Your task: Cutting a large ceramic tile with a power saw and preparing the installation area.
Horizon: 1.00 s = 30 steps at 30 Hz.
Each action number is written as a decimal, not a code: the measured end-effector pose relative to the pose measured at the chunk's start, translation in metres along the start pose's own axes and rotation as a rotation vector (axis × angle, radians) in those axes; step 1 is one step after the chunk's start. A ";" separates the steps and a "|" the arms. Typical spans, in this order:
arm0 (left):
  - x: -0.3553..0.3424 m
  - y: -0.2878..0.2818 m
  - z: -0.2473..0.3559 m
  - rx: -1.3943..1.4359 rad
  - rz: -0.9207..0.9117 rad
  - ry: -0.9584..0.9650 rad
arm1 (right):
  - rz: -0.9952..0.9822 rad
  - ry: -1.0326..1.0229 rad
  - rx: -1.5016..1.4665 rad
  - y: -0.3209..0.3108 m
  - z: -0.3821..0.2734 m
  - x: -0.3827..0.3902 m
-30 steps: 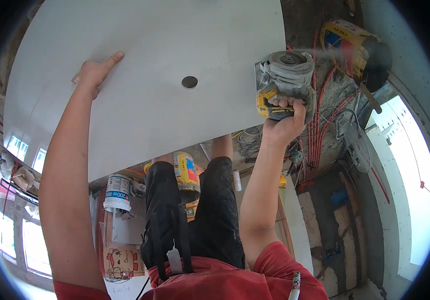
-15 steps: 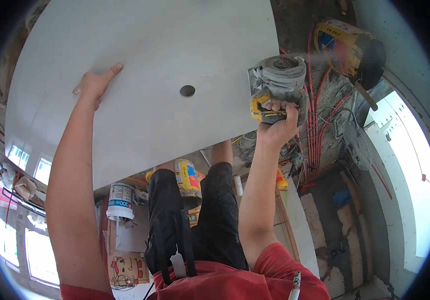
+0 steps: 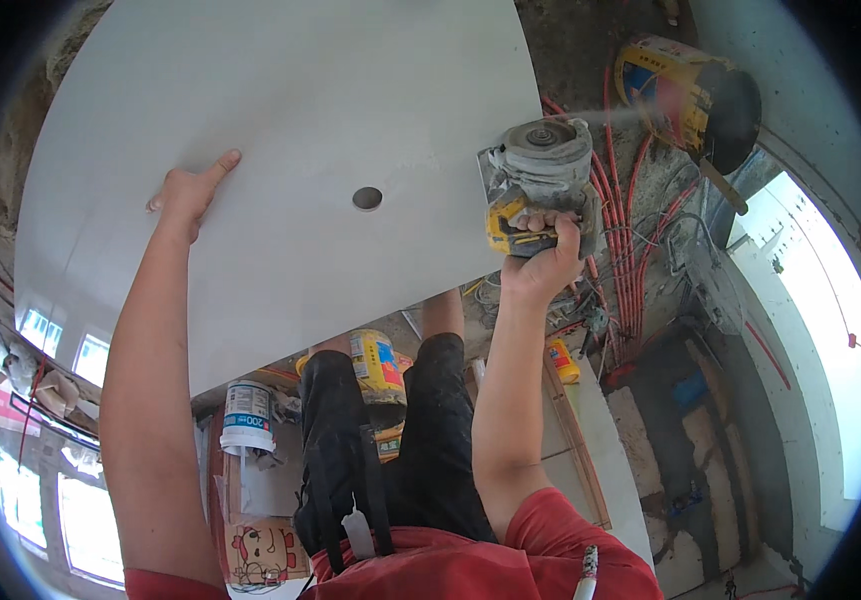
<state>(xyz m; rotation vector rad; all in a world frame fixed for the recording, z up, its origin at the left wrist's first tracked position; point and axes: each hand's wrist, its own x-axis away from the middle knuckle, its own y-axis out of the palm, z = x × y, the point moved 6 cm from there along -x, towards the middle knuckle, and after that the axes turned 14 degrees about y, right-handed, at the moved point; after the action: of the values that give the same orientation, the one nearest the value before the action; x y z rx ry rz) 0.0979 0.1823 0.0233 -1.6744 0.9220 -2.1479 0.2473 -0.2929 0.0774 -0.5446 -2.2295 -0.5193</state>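
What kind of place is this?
Probably a room being renovated: there are bundled red cables or tubes, a grimy yellow bucket, and a dusty power cutter in the right hand.

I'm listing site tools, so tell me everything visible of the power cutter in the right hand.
The power cutter has a dusty grey, rounded housing with a ringed circular hub facing up, apparently metal, and a yellow-and-black body nearer the wearer. The right hand grips it there. It sits at the right edge of the pale panel, its flat base seemingly resting there. A dust streak runs rightward from its far end. Its cutting edge isn't discernible.
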 end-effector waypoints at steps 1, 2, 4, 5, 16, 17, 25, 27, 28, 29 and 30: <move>0.000 -0.002 -0.002 -0.008 0.022 -0.011 | -0.001 0.000 -0.003 0.001 0.000 0.000; 0.000 -0.004 -0.003 -0.010 0.025 -0.010 | 0.008 0.009 -0.014 0.001 0.001 0.000; 0.000 -0.003 -0.005 0.007 -0.027 -0.024 | 0.017 0.018 -0.025 0.002 0.001 0.001; 0.001 -0.005 -0.004 0.007 -0.026 -0.024 | 0.026 0.005 -0.056 0.002 0.001 0.001; 0.001 -0.009 -0.007 0.002 0.031 -0.015 | 0.021 -0.038 0.034 0.013 -0.001 0.007; 0.003 -0.009 -0.006 0.005 0.031 -0.013 | 0.050 -0.038 -0.018 0.012 -0.002 0.007; 0.007 -0.007 0.005 -0.018 0.035 -0.001 | 0.058 -0.051 -0.051 0.007 -0.002 0.006; 0.006 -0.008 0.008 -0.007 0.015 -0.006 | 0.089 -0.031 -0.057 0.008 -0.001 0.009; 0.005 -0.008 0.009 0.001 -0.003 -0.008 | 0.087 -0.032 -0.057 0.008 -0.001 0.010; 0.004 -0.008 0.009 0.002 -0.002 -0.007 | 0.076 -0.019 -0.022 0.009 0.000 0.009; 0.004 -0.009 0.009 -0.017 0.030 0.001 | 0.064 -0.005 0.013 0.009 0.000 0.009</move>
<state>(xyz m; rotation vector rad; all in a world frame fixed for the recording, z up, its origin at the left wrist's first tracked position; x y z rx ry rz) 0.1070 0.1837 0.0328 -1.6570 0.9614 -2.1280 0.2466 -0.2831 0.0856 -0.6092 -2.2112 -0.4709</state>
